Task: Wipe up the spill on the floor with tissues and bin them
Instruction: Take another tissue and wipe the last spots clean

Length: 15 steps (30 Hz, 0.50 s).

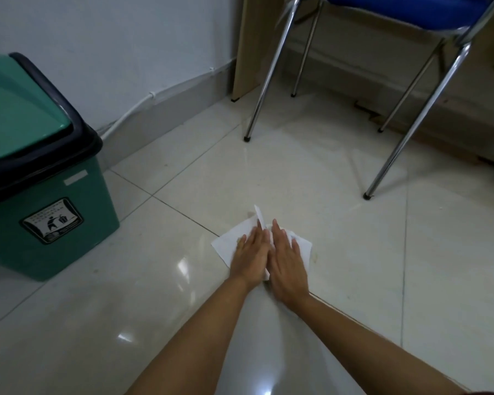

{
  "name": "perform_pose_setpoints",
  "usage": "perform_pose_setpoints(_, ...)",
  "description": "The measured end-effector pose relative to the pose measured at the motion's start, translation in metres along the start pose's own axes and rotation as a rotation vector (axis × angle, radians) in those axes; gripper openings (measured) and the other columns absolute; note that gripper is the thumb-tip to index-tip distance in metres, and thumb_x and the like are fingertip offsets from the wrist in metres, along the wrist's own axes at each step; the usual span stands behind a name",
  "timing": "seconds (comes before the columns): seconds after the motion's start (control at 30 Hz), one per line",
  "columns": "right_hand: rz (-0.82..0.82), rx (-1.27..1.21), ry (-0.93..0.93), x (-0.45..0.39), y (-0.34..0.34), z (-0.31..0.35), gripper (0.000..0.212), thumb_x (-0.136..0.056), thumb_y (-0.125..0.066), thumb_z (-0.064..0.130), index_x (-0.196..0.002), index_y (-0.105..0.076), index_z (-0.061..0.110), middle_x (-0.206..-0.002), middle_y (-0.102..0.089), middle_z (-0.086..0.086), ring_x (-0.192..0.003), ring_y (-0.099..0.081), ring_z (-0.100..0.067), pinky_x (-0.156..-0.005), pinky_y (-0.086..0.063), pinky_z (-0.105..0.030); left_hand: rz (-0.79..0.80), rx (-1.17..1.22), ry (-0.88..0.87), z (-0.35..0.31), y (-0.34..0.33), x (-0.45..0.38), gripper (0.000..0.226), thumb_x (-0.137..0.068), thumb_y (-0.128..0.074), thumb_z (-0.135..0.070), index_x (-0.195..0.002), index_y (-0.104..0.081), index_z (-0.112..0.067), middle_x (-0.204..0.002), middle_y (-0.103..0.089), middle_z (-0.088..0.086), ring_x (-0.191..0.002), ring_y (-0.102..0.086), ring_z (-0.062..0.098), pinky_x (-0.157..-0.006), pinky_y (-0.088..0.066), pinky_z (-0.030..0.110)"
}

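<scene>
A white tissue (232, 243) is spread on the tiled floor (354, 252), well clear of the green bin (49, 218) at the left wall. It is pressed flat by the left hand (251, 255) and right hand (288, 262), fingers straight, side by side.

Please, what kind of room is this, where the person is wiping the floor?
Probably an office or study room, seen at floor level. A blue-seated chair on chrome legs stands by a wooden desk panel, a green lidded bin stands near the white wall, and the floor is glossy pale tile.
</scene>
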State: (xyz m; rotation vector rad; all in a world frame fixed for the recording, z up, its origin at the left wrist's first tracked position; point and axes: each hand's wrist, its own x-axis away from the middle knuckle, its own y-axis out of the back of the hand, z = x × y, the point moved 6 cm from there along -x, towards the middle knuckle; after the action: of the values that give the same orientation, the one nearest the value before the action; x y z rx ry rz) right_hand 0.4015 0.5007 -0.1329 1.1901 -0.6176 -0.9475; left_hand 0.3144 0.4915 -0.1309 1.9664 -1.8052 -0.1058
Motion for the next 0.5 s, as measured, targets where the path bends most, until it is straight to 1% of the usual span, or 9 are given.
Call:
perform_pose_setpoints(0.07,-0.068,0.085,-0.046,0.012,0.003,-0.017,0.054,-0.104,-0.02,0.021,-0.149,0.01,0.019,-0.161,0.01,-0.006,-0.15,0.003,-0.023,-0.122,0.007,-0.036,0.042,-0.012,0.014,-0.007,-0.015,0.003,0.053,-0.102,-0.011,-0.043,-0.151,-0.012,-0.022,-0.159,-0.011,-0.007,-0.146,-0.004,0.007,-0.111,0.006,0.02)
perform_pose_setpoints(0.13,-0.083,0.059,-0.121,0.02,0.005,-0.031,0.051,-0.104,-0.017,0.019,-0.15,0.006,0.015,-0.161,0.004,-0.009,-0.15,-0.002,-0.024,-0.122,0.003,-0.038,0.066,-0.018,0.018,-0.012,-0.026,0.003,0.054,-0.101,-0.009,-0.044,-0.151,-0.009,-0.024,-0.159,-0.011,-0.008,-0.146,-0.004,0.007,-0.113,0.004,0.022)
perform_pose_setpoints(0.23,-0.117,-0.054,-0.231,0.03,0.013,-0.046,0.056,-0.099,0.009,0.04,-0.15,0.005,0.019,-0.163,0.001,-0.003,-0.151,-0.003,-0.017,-0.123,-0.001,-0.04,0.117,0.008,0.0,-0.023,-0.044,0.007,0.054,-0.1,-0.006,-0.047,-0.151,-0.008,-0.028,-0.159,-0.013,-0.007,-0.146,-0.007,0.009,-0.116,0.002,0.024)
perform_pose_setpoints(0.27,-0.134,-0.048,-0.254,0.034,0.015,-0.052,0.062,-0.095,0.017,0.045,-0.151,0.003,0.021,-0.162,0.003,-0.001,-0.151,-0.003,-0.016,-0.123,-0.002,-0.04,0.133,0.045,0.014,-0.024,-0.051,0.008,0.056,-0.098,-0.006,-0.051,-0.151,-0.008,-0.031,-0.159,-0.015,-0.007,-0.146,-0.01,0.011,-0.117,-0.002,0.028)
perform_pose_setpoints(0.3,-0.133,0.013,-0.279,0.038,0.015,-0.058,0.063,-0.095,0.017,0.044,-0.152,0.002,0.021,-0.162,0.006,-0.001,-0.151,-0.003,-0.017,-0.123,-0.001,-0.04,0.143,0.105,0.053,-0.024,-0.058,0.009,0.06,-0.095,-0.007,-0.058,-0.15,-0.01,-0.033,-0.158,-0.018,-0.006,-0.146,-0.015,0.014,-0.12,-0.008,0.033)
perform_pose_setpoints(0.33,-0.119,0.1,-0.3,0.041,0.014,-0.063,0.06,-0.098,0.01,0.041,-0.153,0.002,0.019,-0.161,0.011,-0.001,-0.151,-0.001,-0.02,-0.123,0.0,-0.041,0.142,0.205,0.107,-0.024,-0.062,0.01,0.067,-0.091,-0.009,-0.066,-0.149,-0.017,-0.034,-0.157,-0.023,-0.004,-0.144,-0.022,0.019,-0.12,-0.017,0.039)
perform_pose_setpoints(0.4,-0.083,0.178,-0.333,0.042,0.01,-0.069,0.058,-0.1,-0.001,0.042,-0.154,0.004,0.019,-0.161,0.014,-0.001,-0.151,0.002,-0.024,-0.122,0.004,-0.044,0.133,0.482,0.197,-0.021,-0.065,0.009,0.08,-0.083,-0.014,-0.077,-0.14,-0.043,-0.029,-0.147,-0.044,0.0,-0.132,-0.045,0.022,-0.113,-0.034,0.042)
perform_pose_setpoints(0.47,-0.081,0.146,-0.382,0.039,0.011,-0.066,0.065,-0.095,0.009,0.052,-0.153,0.005,0.024,-0.163,0.002,-0.002,-0.151,-0.001,-0.025,-0.121,0.003,-0.044,0.124,0.701,0.201,-0.019,-0.059,0.003,0.072,-0.086,-0.015,-0.073,-0.123,-0.06,-0.03,-0.132,-0.059,0.001,-0.117,-0.058,0.019,-0.108,-0.041,0.037)
perform_pose_setpoints(0.5,-0.072,0.132,-0.405,0.037,0.011,-0.065,0.066,-0.093,0.011,0.054,-0.154,0.006,0.027,-0.163,-0.001,-0.002,-0.151,-0.001,-0.025,-0.121,0.003,-0.044,0.111,0.725,0.198,-0.018,-0.052,0.001,0.063,-0.089,-0.015,-0.069,-0.123,-0.058,-0.036,-0.134,-0.056,-0.002,-0.118,-0.056,0.017,-0.108,-0.04,0.035)
